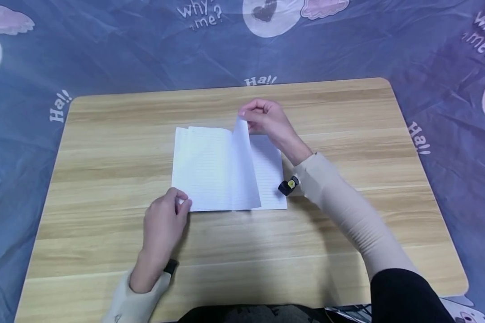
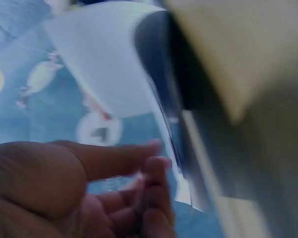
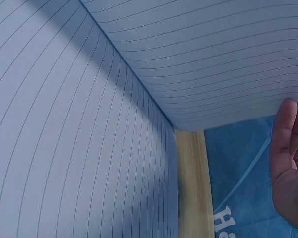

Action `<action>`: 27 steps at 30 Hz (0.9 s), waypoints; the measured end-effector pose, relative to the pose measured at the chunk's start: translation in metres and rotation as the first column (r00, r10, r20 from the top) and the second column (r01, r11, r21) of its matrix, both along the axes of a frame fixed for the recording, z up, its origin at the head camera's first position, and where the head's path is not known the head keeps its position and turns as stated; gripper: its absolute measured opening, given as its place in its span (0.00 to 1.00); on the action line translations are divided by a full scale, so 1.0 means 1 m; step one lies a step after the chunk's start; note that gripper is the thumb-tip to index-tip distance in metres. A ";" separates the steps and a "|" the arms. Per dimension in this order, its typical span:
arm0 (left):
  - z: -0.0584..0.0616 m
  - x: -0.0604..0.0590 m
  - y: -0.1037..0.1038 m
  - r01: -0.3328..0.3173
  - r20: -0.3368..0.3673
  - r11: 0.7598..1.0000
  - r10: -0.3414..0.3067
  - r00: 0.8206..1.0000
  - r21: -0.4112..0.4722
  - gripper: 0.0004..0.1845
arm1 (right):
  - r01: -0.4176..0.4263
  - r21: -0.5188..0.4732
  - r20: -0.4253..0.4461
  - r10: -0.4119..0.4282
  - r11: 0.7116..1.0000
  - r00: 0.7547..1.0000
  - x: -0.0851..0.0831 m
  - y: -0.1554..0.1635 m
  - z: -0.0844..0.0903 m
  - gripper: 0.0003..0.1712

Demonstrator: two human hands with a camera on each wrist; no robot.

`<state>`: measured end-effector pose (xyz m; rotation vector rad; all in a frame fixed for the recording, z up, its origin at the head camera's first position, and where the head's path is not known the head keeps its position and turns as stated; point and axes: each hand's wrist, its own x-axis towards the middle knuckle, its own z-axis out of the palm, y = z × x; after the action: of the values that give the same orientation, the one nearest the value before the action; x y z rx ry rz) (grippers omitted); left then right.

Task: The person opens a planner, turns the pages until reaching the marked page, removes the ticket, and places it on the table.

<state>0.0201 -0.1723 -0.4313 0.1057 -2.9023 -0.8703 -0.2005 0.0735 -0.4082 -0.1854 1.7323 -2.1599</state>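
An open notebook with white lined pages lies on the table. My right hand pinches the top corner of one raised page, which stands up near the middle fold. The right wrist view shows this lifted page rising from the fold, the facing lined page flat beside it and the right hand's fingers at its edge. At the notebook's lower left corner, my left hand holds the edge between thumb and curled fingers. In the blurred left wrist view, the thumb and fingertips meet beside the page edges.
The wooden table has rounded corners and reaches well past the notebook on all sides. Blue printed cloth surrounds it. A small black wrist camera on the right sleeve hangs over the notebook's right edge.
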 end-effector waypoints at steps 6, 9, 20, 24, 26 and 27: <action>0.018 0.004 0.033 0.303 -0.460 0.951 -0.243 0.854 0.061 0.14 | 0.041 -0.058 0.008 -0.041 0.997 0.999 -0.001 -0.002 0.001 0.03; 0.020 0.001 0.055 0.437 -0.564 0.899 -0.350 0.748 0.022 0.20 | 0.057 -0.071 0.013 -0.056 0.996 0.998 -0.001 -0.003 0.000 0.04; 0.012 -0.006 0.088 0.435 -0.650 0.900 -0.348 0.675 -0.030 0.10 | 0.062 -0.087 0.010 -0.061 0.994 0.998 0.001 -0.008 -0.002 0.04; 0.009 -0.006 0.086 0.393 -0.697 0.919 -0.271 0.664 0.016 0.07 | 0.066 -0.091 0.015 -0.065 0.994 0.998 0.001 -0.007 -0.003 0.04; 0.008 -0.006 0.084 0.363 -0.715 0.931 -0.225 0.663 0.044 0.07 | 0.066 -0.090 0.015 -0.065 0.994 0.998 0.001 -0.007 -0.003 0.04; 0.007 -0.006 0.082 0.351 -0.718 0.935 -0.207 0.665 0.055 0.07 | 0.067 -0.090 0.017 -0.065 0.994 0.998 0.001 -0.007 -0.003 0.04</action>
<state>0.0144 -0.0899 -0.4243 -0.5625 -2.1212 -0.9572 -0.1995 0.0670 -0.4116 -0.1378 1.6554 -2.2838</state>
